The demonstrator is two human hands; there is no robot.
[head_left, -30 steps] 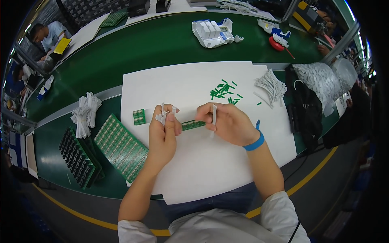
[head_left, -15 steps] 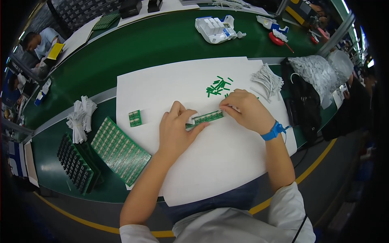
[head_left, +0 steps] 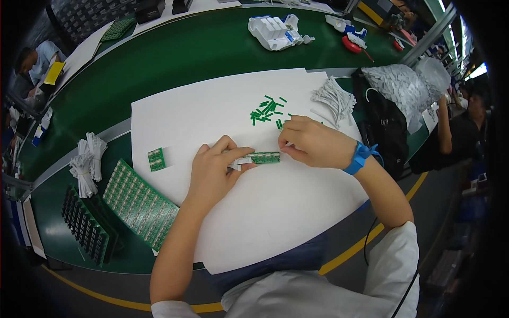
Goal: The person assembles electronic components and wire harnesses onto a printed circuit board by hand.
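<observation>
My left hand point(head_left: 212, 167) is closed round the left end of a narrow green circuit board strip point(head_left: 266, 157), just above a white sheet. A small white piece point(head_left: 244, 160) lies over the strip between my left fingertips. My right hand point(head_left: 314, 142) is pinched at the strip's right end, a blue band round its wrist. Whatever sits between those fingertips is hidden. Beyond the right hand lies a scatter of short green strips point(head_left: 268, 109). A small square green board point(head_left: 156, 159) rests left of my left hand.
A large green board panel point(head_left: 140, 204) leans over the sheet's left edge. Near it are black-studded boards point(head_left: 85, 225) and bundled white leads point(head_left: 87, 164). More white leads point(head_left: 335, 100), a black bag point(head_left: 389, 124) and a clear plastic bag point(head_left: 400, 93) lie right. A white plastic housing point(head_left: 275, 33) stands at the back.
The strip has turned from slanting up rightward to nearly level. The white piece on it shows more plainly beside my left fingers. The whole view has shifted a little.
</observation>
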